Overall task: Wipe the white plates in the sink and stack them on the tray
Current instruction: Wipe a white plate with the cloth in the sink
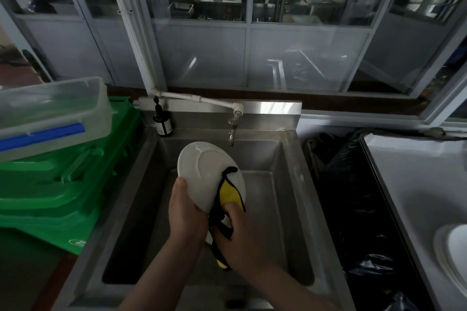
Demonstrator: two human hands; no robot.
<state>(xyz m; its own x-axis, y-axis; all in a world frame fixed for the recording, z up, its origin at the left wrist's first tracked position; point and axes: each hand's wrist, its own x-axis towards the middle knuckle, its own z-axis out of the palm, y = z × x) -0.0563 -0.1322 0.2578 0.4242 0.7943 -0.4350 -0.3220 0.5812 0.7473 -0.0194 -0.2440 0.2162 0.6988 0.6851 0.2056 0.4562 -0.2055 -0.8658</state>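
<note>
A white plate [202, 171] is held tilted above the steel sink [298, 199], its underside facing me. My left hand [185, 212] grips its lower left rim, thumb on the back. My right hand [242, 237] holds a yellow cloth with black edging [228, 193] and presses it against the plate's lower right edge. At the far right, white plates [454, 255] lie stacked on a pale tray [409, 184]. The sink floor below the hands is partly hidden.
A tap [232, 129] hangs over the sink's back wall, a dark pump bottle [163, 124] stands at the back left corner. Green crates [58, 189] with a clear plastic box [50, 113] on top stand at the left. A bin with a black bag [353, 209] sits between sink and tray.
</note>
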